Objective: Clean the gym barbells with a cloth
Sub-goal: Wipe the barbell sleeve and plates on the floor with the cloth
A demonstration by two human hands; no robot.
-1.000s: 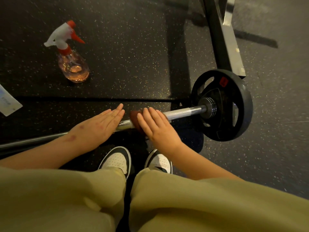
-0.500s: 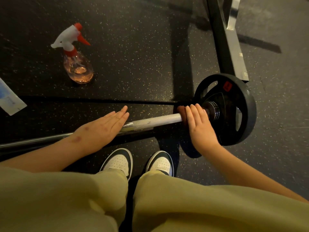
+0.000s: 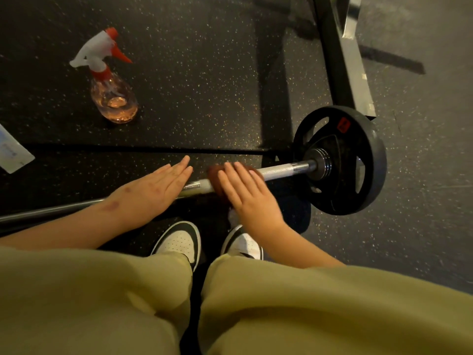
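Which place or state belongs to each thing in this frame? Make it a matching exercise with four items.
Things:
1. spray bottle
2. cloth
3. weight plate
4. left hand

Places or states:
A. flat on the bar, fingers straight
B. on the bar's end, near the rack foot
C. standing on the floor, beyond the bar
D. on the bar, under the right hand

Pairs: 1-C, 2-D, 3-B, 4-A
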